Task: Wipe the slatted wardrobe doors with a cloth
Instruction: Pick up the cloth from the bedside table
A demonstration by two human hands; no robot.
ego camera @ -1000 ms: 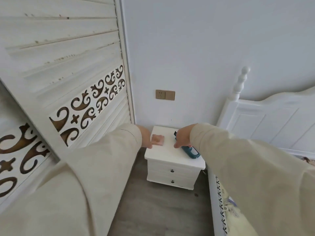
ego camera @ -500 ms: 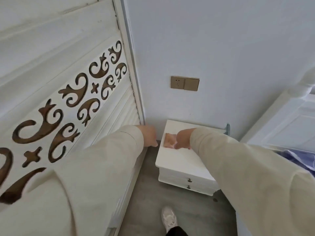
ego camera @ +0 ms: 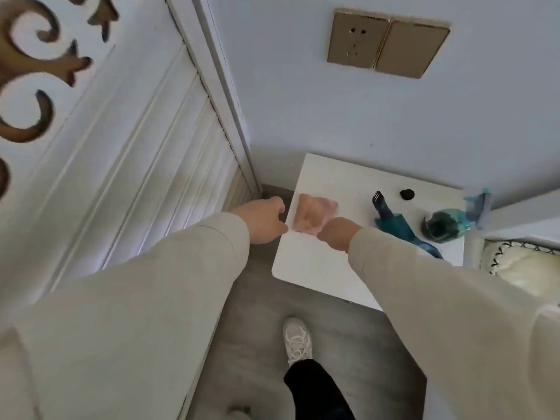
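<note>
The wardrobe door (ego camera: 127, 165) fills the left side, its slats running on a slant from lower left to upper right, with a brown scroll cut-out band (ego camera: 33, 86) above them. Its right frame edge meets the pale wall (ego camera: 318, 110) in the corner, where a gold socket plate (ego camera: 388, 42) is mounted higher up.

Grey floor (ego camera: 257, 298) runs as a narrow strip between the door's foot and the white nightstand (ego camera: 318, 268). A white shoe (ego camera: 298, 341) stands on that strip, below the stand's near edge. To the right the stand abuts a cream cushion (ego camera: 524, 268).

The pink cloth (ego camera: 313, 212) lies on the stand's top at its left edge, folded to a rough square, so its long axis is hard to tell; one side lies about along the stand's left edge. The bare stand top stretches toward the viewer below it. Well to its right lie a teal brush-like tool (ego camera: 394, 222), pointing its black tip toward the wall, a teal bottle (ego camera: 445, 225) and a small black knob (ego camera: 407, 194).

The left hand (ego camera: 263, 221) hangs just off the stand's left edge, beside the cloth, fingers curled loosely with nothing in them. The right hand (ego camera: 338, 233) is at the cloth's near right corner with fingers bent down onto it; whether it pinches the cloth I cannot tell.
</note>
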